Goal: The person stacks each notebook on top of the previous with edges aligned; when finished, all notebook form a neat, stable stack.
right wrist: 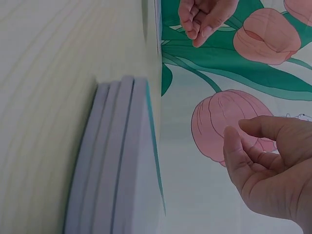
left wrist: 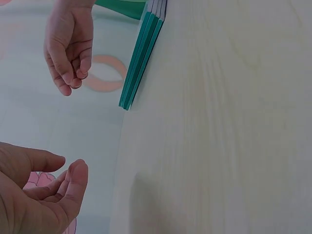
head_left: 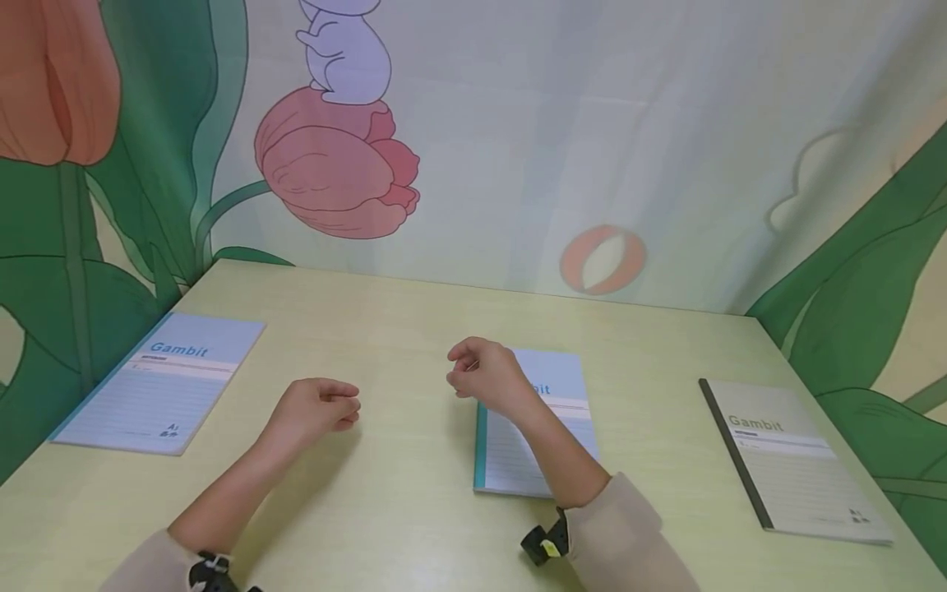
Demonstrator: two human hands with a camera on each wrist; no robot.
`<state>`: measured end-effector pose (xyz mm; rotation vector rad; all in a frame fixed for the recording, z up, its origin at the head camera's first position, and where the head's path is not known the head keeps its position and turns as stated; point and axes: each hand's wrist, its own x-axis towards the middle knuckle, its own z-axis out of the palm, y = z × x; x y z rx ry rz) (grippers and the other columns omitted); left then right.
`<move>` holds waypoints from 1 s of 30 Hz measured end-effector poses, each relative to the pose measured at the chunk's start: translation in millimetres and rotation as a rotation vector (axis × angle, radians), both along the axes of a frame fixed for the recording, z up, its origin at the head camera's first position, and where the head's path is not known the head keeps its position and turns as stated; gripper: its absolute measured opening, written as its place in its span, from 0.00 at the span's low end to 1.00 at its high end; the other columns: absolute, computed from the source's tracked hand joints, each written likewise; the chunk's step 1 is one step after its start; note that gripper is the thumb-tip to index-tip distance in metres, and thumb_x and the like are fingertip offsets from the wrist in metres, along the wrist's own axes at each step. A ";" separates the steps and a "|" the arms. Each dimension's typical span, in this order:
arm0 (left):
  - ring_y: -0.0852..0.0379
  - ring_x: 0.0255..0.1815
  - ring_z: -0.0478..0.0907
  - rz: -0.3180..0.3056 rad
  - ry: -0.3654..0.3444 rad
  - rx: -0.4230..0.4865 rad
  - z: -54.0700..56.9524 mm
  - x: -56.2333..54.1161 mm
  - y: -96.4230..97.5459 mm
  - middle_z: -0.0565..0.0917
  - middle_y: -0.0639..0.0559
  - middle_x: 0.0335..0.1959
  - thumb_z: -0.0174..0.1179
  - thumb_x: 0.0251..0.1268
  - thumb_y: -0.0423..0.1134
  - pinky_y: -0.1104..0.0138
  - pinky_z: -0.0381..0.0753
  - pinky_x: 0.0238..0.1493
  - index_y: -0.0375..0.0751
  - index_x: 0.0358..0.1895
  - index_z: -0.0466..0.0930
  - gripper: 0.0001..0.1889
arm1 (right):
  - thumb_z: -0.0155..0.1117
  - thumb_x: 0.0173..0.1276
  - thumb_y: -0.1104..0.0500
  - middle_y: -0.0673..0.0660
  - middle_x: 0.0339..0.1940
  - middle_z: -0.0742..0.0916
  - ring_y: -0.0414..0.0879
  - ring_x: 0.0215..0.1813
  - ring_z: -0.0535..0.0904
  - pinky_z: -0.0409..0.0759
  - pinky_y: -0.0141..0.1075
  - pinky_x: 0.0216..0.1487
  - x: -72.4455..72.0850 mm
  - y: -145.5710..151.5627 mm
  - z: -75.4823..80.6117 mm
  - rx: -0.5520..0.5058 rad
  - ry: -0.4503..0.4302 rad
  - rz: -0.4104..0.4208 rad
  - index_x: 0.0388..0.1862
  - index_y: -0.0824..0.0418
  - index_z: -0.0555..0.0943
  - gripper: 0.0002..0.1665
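Note:
My left hand [head_left: 311, 411] hovers above the table between the left notebook and the middle ones, its fingers loosely curled and holding nothing. The right hand [head_left: 491, 378] hangs over the upper left part of a stack of notebooks [head_left: 503, 452], also with loosely bent fingers and nothing in them. Teal spines mark this stack, and the right wrist view shows several notebooks [right wrist: 122, 161] piled on one another. In the left wrist view a gap separates the left thumb from the fingertips [left wrist: 78, 175]. The right hand partly hides the top cover's "Gambit" lettering.
A blue "Gambit" notebook [head_left: 159, 386] lies at the table's left edge. Near the right edge lies a grey one [head_left: 799, 469] with a dark spine. Behind the pale wooden table [head_left: 399, 510] hangs a curtain [head_left: 503, 148] printed with tulips.

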<state>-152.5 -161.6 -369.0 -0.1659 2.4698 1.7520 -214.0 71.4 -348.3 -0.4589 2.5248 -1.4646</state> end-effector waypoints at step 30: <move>0.64 0.37 0.80 0.057 -0.011 0.002 -1.9 17.1 -80.6 0.77 0.33 0.49 0.51 0.68 0.35 0.69 0.79 0.42 0.17 0.59 0.62 0.25 | 0.62 0.60 0.69 0.54 0.29 0.79 0.43 0.29 0.81 0.81 0.31 0.35 -1.6 -87.8 -9.5 -0.244 -0.030 0.111 0.45 0.65 0.76 0.13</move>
